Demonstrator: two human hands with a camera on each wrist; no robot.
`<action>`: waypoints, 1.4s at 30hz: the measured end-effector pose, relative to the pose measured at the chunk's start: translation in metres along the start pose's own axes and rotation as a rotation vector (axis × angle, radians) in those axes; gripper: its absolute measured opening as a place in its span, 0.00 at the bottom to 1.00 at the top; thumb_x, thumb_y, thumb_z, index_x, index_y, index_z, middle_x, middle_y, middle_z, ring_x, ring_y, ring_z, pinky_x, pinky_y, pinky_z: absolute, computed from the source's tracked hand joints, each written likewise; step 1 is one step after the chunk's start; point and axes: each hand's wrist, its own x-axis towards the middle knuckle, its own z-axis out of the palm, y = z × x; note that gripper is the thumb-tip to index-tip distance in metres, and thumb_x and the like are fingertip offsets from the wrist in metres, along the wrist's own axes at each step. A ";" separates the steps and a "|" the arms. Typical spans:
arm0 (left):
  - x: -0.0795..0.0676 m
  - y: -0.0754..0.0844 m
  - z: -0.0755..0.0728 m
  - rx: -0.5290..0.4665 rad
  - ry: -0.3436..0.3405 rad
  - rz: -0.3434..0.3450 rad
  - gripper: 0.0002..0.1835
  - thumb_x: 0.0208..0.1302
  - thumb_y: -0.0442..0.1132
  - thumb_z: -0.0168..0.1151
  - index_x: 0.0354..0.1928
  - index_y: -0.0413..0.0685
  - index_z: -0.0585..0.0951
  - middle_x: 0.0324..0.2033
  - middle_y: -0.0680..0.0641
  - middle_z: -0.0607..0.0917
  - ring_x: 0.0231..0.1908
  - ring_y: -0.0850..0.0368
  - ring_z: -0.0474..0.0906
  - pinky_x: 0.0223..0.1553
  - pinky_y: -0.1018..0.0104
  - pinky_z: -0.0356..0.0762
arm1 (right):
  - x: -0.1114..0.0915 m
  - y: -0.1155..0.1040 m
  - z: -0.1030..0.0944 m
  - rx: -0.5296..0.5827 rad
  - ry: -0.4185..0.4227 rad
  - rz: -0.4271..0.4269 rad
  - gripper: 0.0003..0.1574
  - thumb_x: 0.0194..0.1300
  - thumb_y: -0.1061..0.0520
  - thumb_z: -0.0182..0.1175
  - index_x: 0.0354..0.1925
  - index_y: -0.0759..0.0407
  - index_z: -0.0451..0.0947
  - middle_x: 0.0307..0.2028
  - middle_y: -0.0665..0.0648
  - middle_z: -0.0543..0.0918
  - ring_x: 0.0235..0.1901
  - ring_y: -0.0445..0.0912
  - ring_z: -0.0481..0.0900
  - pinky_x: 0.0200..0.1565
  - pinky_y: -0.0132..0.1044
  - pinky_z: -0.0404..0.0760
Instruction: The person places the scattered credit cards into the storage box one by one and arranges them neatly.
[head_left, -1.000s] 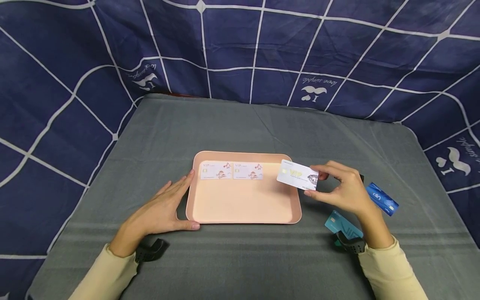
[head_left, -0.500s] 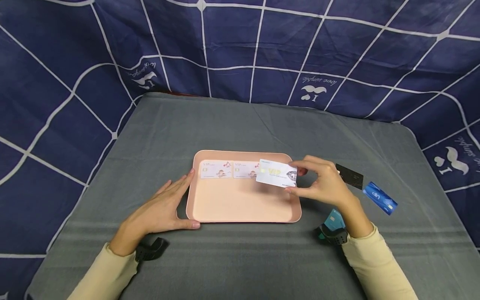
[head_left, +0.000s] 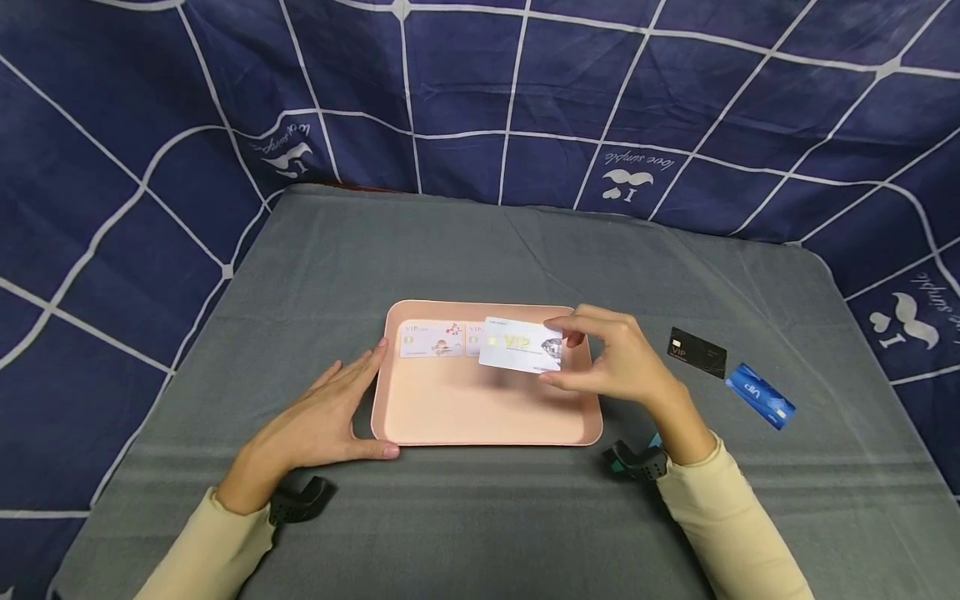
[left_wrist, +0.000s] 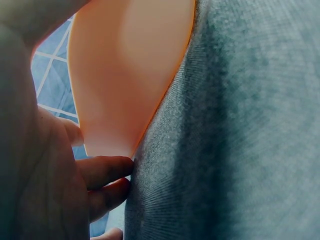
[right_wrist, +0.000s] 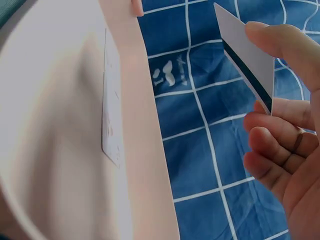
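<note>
My right hand [head_left: 618, 354] pinches a white VIP card [head_left: 520, 344] between thumb and fingers, above the pink tray [head_left: 480, 417]. In the right wrist view the raised card [right_wrist: 247, 55] shows its back with a dark stripe. Two pale pink VIP cards lie side by side along the tray's far side. The left one [head_left: 431, 340] is in full view; the right one [head_left: 472, 339] is mostly hidden behind the white card. My left hand [head_left: 322, 421] rests against the tray's left end, fingers spread and straight, thumb at the near corner.
Right of the tray, a black VIP card [head_left: 697, 352] and a blue VIP card [head_left: 761, 397] lie on the grey cloth [head_left: 450, 525]. A teal card [head_left: 656, 440] is almost hidden under the right wrist. A dark blue checked curtain [head_left: 465, 83] hangs behind.
My right hand has carried the white card leftward, from the tray's right edge to over the right pink card. The black card has come into full view. My left hand has stayed still.
</note>
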 end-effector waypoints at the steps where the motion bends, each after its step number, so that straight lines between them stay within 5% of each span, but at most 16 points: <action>1: 0.000 0.000 0.000 0.002 0.002 0.002 0.70 0.47 0.75 0.66 0.79 0.47 0.39 0.75 0.36 0.52 0.71 0.36 0.56 0.68 0.34 0.47 | 0.001 0.000 0.001 0.000 -0.002 -0.002 0.31 0.46 0.45 0.79 0.44 0.62 0.86 0.27 0.51 0.80 0.27 0.44 0.76 0.32 0.27 0.71; 11: 0.001 0.000 -0.001 -0.001 0.002 0.003 0.70 0.48 0.75 0.66 0.79 0.46 0.39 0.75 0.37 0.52 0.71 0.36 0.55 0.68 0.34 0.47 | 0.011 -0.007 0.005 -0.005 -0.069 0.000 0.32 0.40 0.51 0.81 0.45 0.62 0.85 0.30 0.48 0.81 0.29 0.40 0.76 0.34 0.25 0.72; 18: 0.000 0.001 -0.002 -0.009 -0.011 -0.015 0.71 0.46 0.75 0.67 0.79 0.48 0.38 0.75 0.37 0.52 0.72 0.37 0.55 0.68 0.35 0.46 | 0.020 -0.013 0.011 0.003 -0.103 0.004 0.34 0.39 0.51 0.82 0.46 0.63 0.85 0.30 0.47 0.80 0.30 0.40 0.76 0.29 0.39 0.76; 42: 0.002 0.002 -0.002 0.004 -0.010 -0.005 0.70 0.47 0.75 0.67 0.78 0.43 0.41 0.76 0.41 0.51 0.72 0.38 0.54 0.68 0.34 0.46 | 0.047 -0.021 0.056 -0.028 -0.311 0.123 0.32 0.45 0.45 0.79 0.46 0.60 0.85 0.30 0.49 0.79 0.29 0.39 0.74 0.31 0.31 0.74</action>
